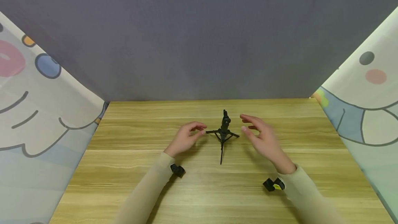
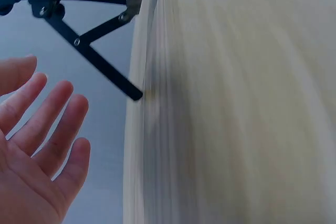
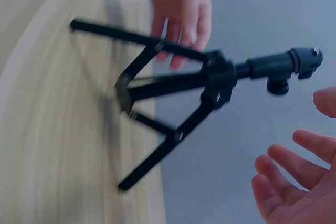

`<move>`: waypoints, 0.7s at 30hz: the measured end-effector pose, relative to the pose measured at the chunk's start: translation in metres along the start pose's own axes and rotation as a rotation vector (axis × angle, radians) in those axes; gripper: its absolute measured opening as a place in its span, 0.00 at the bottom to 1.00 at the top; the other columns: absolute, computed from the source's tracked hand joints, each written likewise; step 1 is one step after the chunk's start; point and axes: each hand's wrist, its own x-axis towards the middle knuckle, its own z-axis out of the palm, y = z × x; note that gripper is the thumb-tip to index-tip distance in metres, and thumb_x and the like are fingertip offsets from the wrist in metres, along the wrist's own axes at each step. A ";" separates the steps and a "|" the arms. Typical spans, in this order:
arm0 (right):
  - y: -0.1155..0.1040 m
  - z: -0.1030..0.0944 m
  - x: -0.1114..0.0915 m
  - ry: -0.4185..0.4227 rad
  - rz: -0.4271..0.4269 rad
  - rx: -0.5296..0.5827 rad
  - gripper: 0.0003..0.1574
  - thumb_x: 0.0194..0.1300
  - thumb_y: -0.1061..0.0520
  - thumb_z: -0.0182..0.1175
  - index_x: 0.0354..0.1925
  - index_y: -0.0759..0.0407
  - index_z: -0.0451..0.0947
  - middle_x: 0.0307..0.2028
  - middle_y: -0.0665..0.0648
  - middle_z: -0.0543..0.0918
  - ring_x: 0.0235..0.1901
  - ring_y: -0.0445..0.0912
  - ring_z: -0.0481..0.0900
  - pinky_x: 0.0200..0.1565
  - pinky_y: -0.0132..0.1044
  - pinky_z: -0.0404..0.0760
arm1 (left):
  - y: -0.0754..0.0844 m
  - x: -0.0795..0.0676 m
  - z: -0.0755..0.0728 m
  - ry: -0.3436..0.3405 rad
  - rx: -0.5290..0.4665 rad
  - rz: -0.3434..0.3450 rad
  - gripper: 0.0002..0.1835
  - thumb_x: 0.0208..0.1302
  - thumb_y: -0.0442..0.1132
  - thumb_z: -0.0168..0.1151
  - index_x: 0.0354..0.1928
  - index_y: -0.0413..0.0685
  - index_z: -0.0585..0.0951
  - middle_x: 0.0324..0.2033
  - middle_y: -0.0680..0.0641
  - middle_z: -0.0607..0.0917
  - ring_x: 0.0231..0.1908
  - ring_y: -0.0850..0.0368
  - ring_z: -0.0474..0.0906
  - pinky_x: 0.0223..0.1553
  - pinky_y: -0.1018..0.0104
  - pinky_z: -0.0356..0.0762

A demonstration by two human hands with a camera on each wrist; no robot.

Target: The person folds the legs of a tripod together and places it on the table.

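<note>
A small black tripod stands upright on the wooden table with its three legs spread. Its braces, centre column and side knob show in the right wrist view, where the tripod lies sideways across the picture. My left hand is just left of it, fingers loosely bent and apart from the leg tip. On the other side my right hand hovers with thumb and fingers spread, holding nothing. In the left wrist view the left hand has its palm turned up beside one tripod leg.
The wood-grain table runs back to a grey upright panel. Cartoon-printed sheets hang at the left and right. Small black wrist cameras sit by the left sleeve and the right sleeve.
</note>
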 end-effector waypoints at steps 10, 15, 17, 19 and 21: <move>-0.044 0.011 0.022 -0.004 0.008 0.392 0.24 0.61 0.72 0.57 0.57 0.71 0.72 0.53 0.66 0.76 0.53 0.52 0.74 0.52 0.45 0.75 | 0.000 0.021 0.017 -0.062 -0.002 0.008 0.15 0.64 0.45 0.60 0.50 0.47 0.81 0.46 0.55 0.83 0.46 0.65 0.77 0.50 0.62 0.75; -0.057 0.014 0.029 0.021 0.033 0.411 0.23 0.58 0.73 0.60 0.54 0.74 0.73 0.51 0.68 0.76 0.51 0.43 0.75 0.50 0.52 0.74 | 0.000 0.024 0.020 -0.076 0.005 0.004 0.10 0.64 0.44 0.61 0.45 0.52 0.84 0.43 0.59 0.83 0.46 0.66 0.77 0.50 0.62 0.75; -0.058 0.015 0.031 0.033 0.039 0.424 0.23 0.58 0.73 0.61 0.53 0.75 0.73 0.51 0.69 0.76 0.50 0.42 0.76 0.50 0.50 0.75 | 0.000 0.025 0.020 -0.074 0.010 0.003 0.09 0.63 0.44 0.62 0.43 0.56 0.85 0.41 0.60 0.84 0.45 0.66 0.77 0.50 0.62 0.75; -0.057 0.016 0.033 0.034 0.053 0.451 0.23 0.57 0.73 0.61 0.53 0.75 0.73 0.52 0.69 0.76 0.50 0.44 0.76 0.51 0.47 0.75 | -0.001 0.027 0.020 -0.068 0.014 0.008 0.07 0.61 0.44 0.64 0.42 0.59 0.85 0.40 0.61 0.84 0.44 0.66 0.78 0.49 0.61 0.75; -0.057 0.017 0.036 0.025 0.072 0.484 0.24 0.57 0.73 0.61 0.53 0.74 0.73 0.52 0.69 0.76 0.49 0.45 0.77 0.50 0.44 0.76 | -0.001 0.028 0.020 -0.060 0.020 0.012 0.07 0.60 0.44 0.65 0.40 0.61 0.85 0.39 0.62 0.84 0.43 0.68 0.78 0.47 0.62 0.76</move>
